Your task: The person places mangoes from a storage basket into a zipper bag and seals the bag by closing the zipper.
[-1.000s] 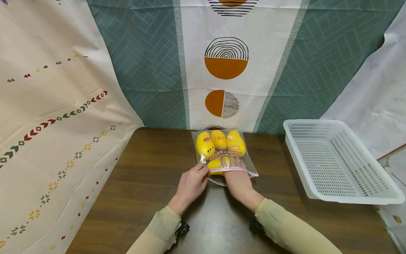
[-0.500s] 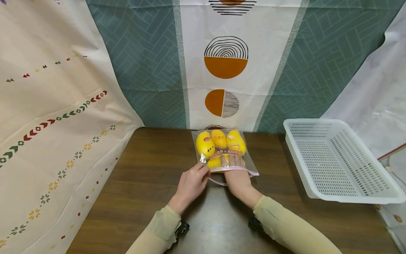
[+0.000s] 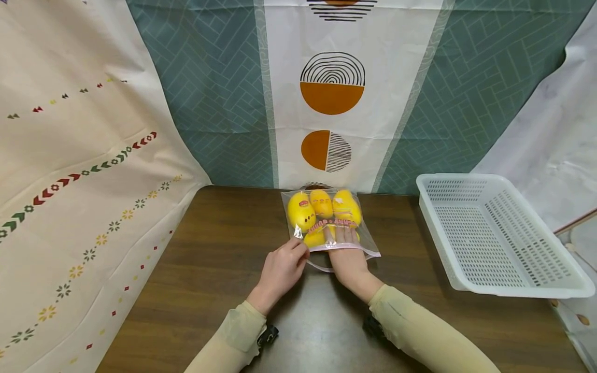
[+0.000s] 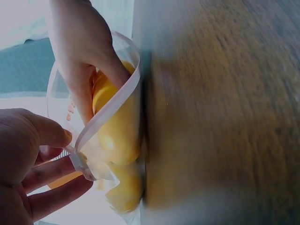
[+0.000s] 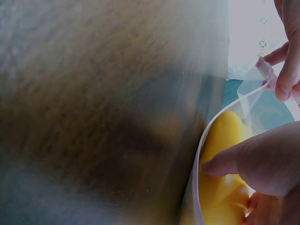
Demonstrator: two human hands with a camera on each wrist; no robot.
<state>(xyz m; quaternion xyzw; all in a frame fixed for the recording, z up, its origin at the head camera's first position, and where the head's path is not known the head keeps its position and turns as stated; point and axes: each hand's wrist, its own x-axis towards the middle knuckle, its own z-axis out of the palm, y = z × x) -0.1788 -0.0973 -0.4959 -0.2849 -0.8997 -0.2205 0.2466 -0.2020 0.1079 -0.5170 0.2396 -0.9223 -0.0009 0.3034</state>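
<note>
A clear zip bag (image 3: 367,242) with a pale pink zip edge lies flat at the far side of the table. Inside it, several yellow mangoes (image 3: 301,211) show through the printed plastic. My left hand (image 3: 282,267) pinches the bag's left corner by the zip slider (image 4: 80,165), beside the mouth. Through that mouth my right hand (image 3: 349,264) reaches in and grips the mango nearest the opening (image 5: 219,140). Its thumb (image 5: 222,163) presses one side of the mango, while the fingers curl on the other side, partly hidden.
To the right stands a white plastic basket (image 3: 459,269) with slotted walls and floor. The brown wooden table (image 3: 210,269) meets a patterned cloth (image 3: 214,129) at the back. More cloth hangs at the left and right.
Inside the bag, the right hand has pushed the nearest mango slightly deeper, and the mango lies more crosswise. The left hand stays at the bag's corner.
</note>
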